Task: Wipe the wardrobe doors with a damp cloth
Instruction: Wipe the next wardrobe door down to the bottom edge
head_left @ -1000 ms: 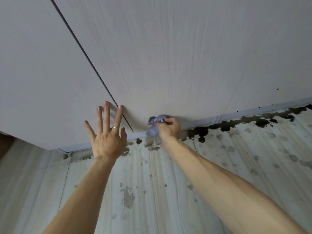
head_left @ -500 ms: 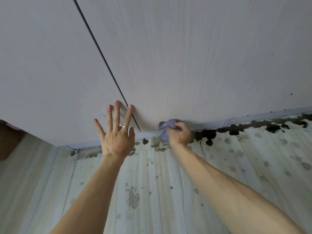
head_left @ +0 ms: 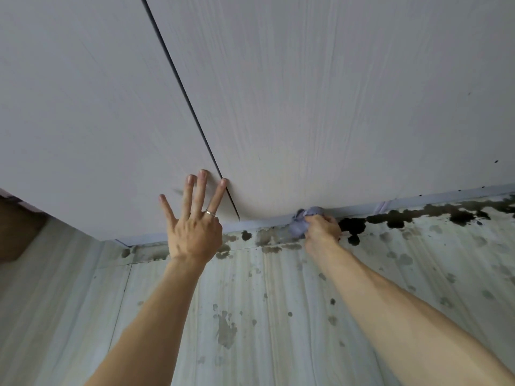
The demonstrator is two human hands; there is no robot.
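Floor tiles carry dark blotches, thickest just beside your R hand. That hand is curled round a crumpled lilac cloth, at the bottom edge of the right wardrobe door. Your L hand is spread, fingertips on the doors by the dark gap; ring on one finger.

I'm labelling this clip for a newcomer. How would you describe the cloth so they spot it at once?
Find the two pale wood-grain wardrobe doors split by a thin dark gap. Along the right door's lower edge, the right hand grips a crumpled lavender cloth. It is the only soft, purple thing there, beside black stains on the pale boards.
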